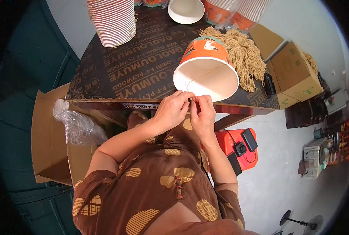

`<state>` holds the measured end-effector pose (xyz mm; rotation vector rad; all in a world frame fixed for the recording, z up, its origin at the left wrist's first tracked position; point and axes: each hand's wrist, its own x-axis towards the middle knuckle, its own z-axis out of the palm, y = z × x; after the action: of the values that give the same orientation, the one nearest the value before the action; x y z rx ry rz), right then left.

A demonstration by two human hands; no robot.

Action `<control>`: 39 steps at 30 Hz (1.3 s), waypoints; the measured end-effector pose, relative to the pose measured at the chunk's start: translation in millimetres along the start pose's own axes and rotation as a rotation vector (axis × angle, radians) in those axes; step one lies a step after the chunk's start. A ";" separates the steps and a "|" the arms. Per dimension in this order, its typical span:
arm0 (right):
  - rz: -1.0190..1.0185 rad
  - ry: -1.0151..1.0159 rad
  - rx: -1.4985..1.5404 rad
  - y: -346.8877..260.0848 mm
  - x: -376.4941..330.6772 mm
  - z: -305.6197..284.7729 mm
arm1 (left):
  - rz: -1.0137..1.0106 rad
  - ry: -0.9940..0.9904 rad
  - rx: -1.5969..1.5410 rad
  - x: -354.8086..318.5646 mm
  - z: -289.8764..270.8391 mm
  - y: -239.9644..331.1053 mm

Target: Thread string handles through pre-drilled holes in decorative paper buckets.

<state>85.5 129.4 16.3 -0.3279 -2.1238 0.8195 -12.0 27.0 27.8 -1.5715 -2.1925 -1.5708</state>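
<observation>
Left hand (173,107) and right hand (201,110): both grips pinch a thin cord end at the rim of the orange paper bucket (205,67), tipped on the tabletop (143,66). Cord attachment unfinished; cord bundle (241,53) remains beside it

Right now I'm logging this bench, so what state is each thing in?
Orange paper bucket: on its side, mouth toward the person.
Cord bundle: loose heap.
Cup stack: nested, upright.
Left hand: pinching cord.
Right hand: pinching cord.
Cardboard box: open.
</observation>
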 end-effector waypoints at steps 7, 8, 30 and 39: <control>0.000 0.007 0.012 -0.7 -0.3 0.0 | 0.010 -0.023 0.031 -0.1 1.0 -3.4; -0.007 0.005 -0.002 0.7 -0.5 -0.2 | 0.022 -0.022 0.032 0.3 1.3 -3.8; -0.097 0.023 -0.083 2.1 -5.2 -5.2 | 0.362 -0.102 0.369 21.9 -22.7 15.0; -0.181 0.149 -0.179 5.3 -2.7 -12.0 | 0.402 -0.321 0.581 30.2 -25.8 2.7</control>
<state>96.2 137.4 16.6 -0.2754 -2.0548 0.4873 -37.7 29.5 58.1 -1.9632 -2.0086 -0.5374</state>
